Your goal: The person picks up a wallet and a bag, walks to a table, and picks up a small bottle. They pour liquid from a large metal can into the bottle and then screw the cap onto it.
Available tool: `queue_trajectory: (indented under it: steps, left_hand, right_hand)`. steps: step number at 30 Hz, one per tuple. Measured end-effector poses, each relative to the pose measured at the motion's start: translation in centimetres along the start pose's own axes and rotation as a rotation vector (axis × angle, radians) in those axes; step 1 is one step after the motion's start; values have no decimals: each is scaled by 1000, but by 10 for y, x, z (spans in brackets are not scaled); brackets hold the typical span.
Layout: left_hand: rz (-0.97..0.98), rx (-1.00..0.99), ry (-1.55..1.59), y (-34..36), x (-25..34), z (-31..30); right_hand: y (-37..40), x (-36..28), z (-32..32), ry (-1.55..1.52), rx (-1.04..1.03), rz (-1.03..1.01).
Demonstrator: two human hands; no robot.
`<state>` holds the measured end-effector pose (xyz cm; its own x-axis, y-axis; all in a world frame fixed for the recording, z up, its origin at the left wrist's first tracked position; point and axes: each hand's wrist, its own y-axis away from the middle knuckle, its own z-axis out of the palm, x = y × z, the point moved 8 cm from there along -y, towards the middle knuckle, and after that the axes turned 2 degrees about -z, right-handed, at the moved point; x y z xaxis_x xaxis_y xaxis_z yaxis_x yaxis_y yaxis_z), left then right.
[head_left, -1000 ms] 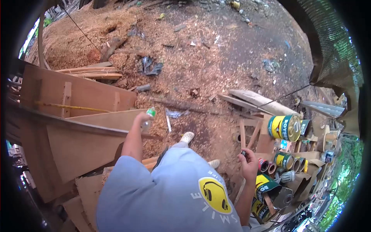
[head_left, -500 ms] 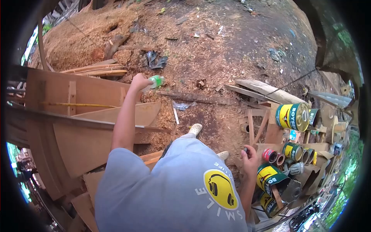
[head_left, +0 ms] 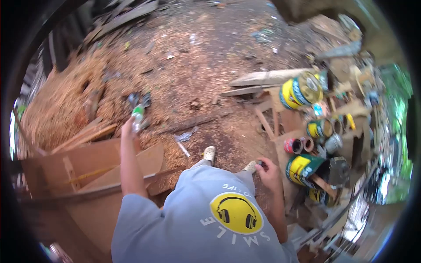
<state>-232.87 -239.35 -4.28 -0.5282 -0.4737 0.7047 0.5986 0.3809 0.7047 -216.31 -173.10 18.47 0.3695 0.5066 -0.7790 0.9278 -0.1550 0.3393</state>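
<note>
My left hand [head_left: 128,129] is stretched out ahead and grips a clear plastic bottle [head_left: 137,117] with a green cap, held above the sawdust ground. My right hand [head_left: 268,172] is low at my right side, fingers closed around a small dark object [head_left: 260,163] that I cannot identify. Below me show my grey shirt [head_left: 206,223] with a yellow headphone print and my light shoes [head_left: 209,154].
Brown wooden panels [head_left: 92,171] stand at the left. Several yellow-and-green paint cans [head_left: 299,90] and tins sit on cluttered wooden shelving at the right. Planks [head_left: 267,77], scraps and sawdust cover the ground ahead.
The view has swung and tilted to the left. My left arm stays extended with the bottle, which now points upward. My right hand has dropped closer to my leg.
</note>
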Motion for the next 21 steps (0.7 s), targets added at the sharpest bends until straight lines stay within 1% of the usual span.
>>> queue_trajectory:
  steps: [2, 5, 6, 7, 8, 9, 10, 12, 15, 18, 19, 21]
  left_hand:
    - [-70, -244, 82, 15, -4, 41]
    - [-299, -384, 157, 52, -35, 108]
    - [-238, -419, 88, 72, -41, 138]
    - [-239, -389, 158, 72, -63, 162]
    - [-273, -479, 128, 89, -83, 191]
    - [-255, -525, 99, 118, -97, 224]
    - [-287, -574, 76, 139, -118, 251]
    - [-330, -611, -75, 202, -139, 298]
    - [-379, -731, -57, 247, -160, 338]
    - [-416, -773, -53, 280, -153, 352]
    - [-433, -772, -50, 292, -147, 355]
    - [-459, -778, -34, 312, -147, 360]
  right_hand:
    - [7, -6, -6, 20, 48, -41]
    - [4, 40, 9, -462, 71, 52]
    - [-1, 58, 19, -597, 78, 116]
    - [-8, 74, 30, -732, 84, 176]
    - [-14, 81, 39, -866, 87, 232]
    - [-22, 75, 49, -911, 55, 250]
    - [-32, 67, 61, -956, 20, 268]
    - [-47, 50, 84, -1131, -150, 278]
    - [-54, 19, 84, -1095, -80, 263]
    - [-48, 14, 82, -1268, -154, 222]
    - [-48, 28, 89, -1297, -213, 208]
    - [-43, 11, 72, -893, -68, 176]
